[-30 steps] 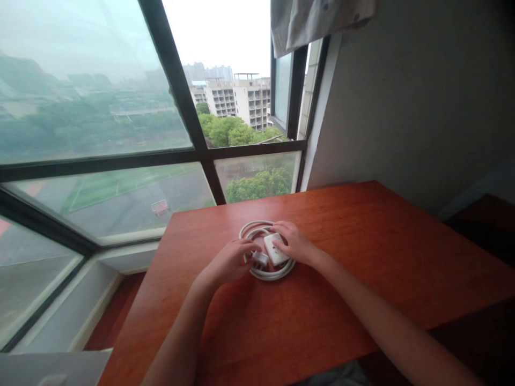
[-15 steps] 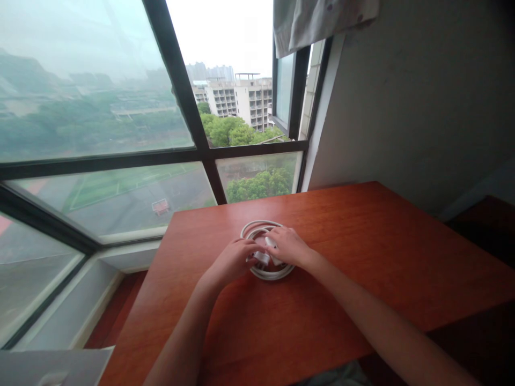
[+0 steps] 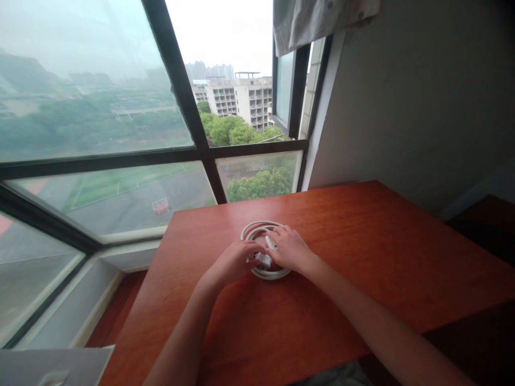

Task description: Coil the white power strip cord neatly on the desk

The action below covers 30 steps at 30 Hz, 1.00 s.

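Observation:
A white cable (image 3: 270, 276) lies in a round coil of several loops on the wooden table. Inside the ring, a blocky white plug (image 3: 264, 260) is at the fingertips of my left hand (image 3: 235, 261), whose fingers curl around its left side. My right hand (image 3: 290, 249) reaches over the coil's right side, thumb and fingers bent around a second white end piece (image 3: 271, 244), partly covered by the hand. The two hands are close together, their thumbs nearly meeting. Part of the coil is hidden beneath the fingers.
The reddish-brown table (image 3: 362, 252) extends to the right and toward me. Behind it and to the left are dark-framed windows (image 3: 209, 154), one pane standing ajar. A grey wall (image 3: 402, 107) rises at the right, and a light curtain (image 3: 317, 21) hangs above.
My right hand has shifted slightly, covering the lower part of the white piece under its thumb. The plug by my left hand sits a little further right. The coil stays put.

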{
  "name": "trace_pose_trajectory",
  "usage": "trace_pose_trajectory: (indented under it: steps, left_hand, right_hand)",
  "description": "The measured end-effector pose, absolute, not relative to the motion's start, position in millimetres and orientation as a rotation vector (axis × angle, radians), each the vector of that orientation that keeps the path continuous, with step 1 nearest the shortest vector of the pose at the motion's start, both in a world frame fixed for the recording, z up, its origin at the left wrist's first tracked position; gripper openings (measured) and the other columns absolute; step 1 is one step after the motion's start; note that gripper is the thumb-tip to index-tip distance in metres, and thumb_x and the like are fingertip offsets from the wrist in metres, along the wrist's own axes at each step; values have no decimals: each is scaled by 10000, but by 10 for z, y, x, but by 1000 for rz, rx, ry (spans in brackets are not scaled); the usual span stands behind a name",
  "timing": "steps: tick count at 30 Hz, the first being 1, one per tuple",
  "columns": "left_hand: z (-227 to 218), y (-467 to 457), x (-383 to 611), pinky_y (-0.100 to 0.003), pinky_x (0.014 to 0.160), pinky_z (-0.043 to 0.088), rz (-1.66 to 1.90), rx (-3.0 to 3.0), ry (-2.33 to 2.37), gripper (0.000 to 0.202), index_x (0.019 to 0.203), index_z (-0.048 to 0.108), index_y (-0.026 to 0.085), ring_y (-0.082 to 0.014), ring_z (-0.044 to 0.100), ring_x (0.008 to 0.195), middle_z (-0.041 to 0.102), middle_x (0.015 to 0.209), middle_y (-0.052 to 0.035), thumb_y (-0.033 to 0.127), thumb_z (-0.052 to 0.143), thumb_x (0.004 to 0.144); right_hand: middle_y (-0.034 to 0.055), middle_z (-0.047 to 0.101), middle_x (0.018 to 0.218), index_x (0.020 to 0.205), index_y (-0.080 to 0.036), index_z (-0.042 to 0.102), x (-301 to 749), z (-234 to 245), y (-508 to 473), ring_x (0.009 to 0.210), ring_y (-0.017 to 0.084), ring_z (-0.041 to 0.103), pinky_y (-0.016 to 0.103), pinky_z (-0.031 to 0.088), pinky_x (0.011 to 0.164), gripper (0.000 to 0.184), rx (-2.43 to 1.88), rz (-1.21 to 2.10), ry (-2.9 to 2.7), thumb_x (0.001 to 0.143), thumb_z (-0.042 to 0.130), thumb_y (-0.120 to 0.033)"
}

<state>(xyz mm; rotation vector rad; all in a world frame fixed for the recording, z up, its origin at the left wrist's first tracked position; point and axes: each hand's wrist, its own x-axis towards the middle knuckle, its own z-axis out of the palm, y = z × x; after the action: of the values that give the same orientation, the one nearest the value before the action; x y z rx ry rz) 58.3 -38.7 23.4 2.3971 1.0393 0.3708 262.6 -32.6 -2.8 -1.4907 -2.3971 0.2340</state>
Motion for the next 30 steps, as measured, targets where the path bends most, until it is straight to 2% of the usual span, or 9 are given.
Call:
trace_pose_trajectory:
  steps: [8, 13, 20, 26, 30]
  left_hand:
    - [241, -375, 578, -261, 762, 452, 347, 2406, 1068, 247, 989, 717, 216, -195, 636, 830, 714, 911, -43, 128, 607, 787]
    - [253, -375, 589, -259, 744, 449, 324, 2410, 1075, 191, 969, 711, 197, -198, 627, 824, 705, 882, -52, 171, 610, 809]
    - [237, -380, 583, -252, 722, 436, 311, 2451, 1134, 211, 989, 701, 216, -195, 635, 827, 710, 927, -47, 161, 628, 799]
    - [175, -397, 656, -248, 721, 451, 462, 2398, 1215, 252, 1032, 682, 223, -181, 637, 818, 706, 958, -40, 147, 588, 810]
    - [186, -421, 728, -219, 680, 461, 399, 2339, 1117, 298, 1008, 693, 209, -158, 633, 767, 701, 925, -32, 92, 568, 763]
  right_hand:
    - [123, 611, 1215, 1236, -212, 543, 2595, -37, -302, 1052, 265, 608, 360, 468, 901, 402, -1570, 284, -2248, 851, 569, -325]
    - [103, 613, 1205, 1199, -201, 562, 2667, -71, -273, 1072, 244, 599, 340, 476, 921, 348, -1457, 252, -2171, 856, 557, -262]
    - [124, 624, 1228, 1162, -164, 603, 2786, -229, -182, 1140, 238, 580, 363, 448, 1010, 347, -1289, 338, -2069, 837, 616, -286]
    - [93, 681, 1108, 1066, -178, 639, 2805, -246, -135, 1034, 219, 632, 348, 484, 951, 298, -1241, 439, -1955, 783, 669, -267]
    - [113, 661, 1136, 1081, -166, 628, 2783, -305, -134, 1063, 230, 612, 363, 477, 961, 303, -1231, 390, -1960, 790, 654, -246]
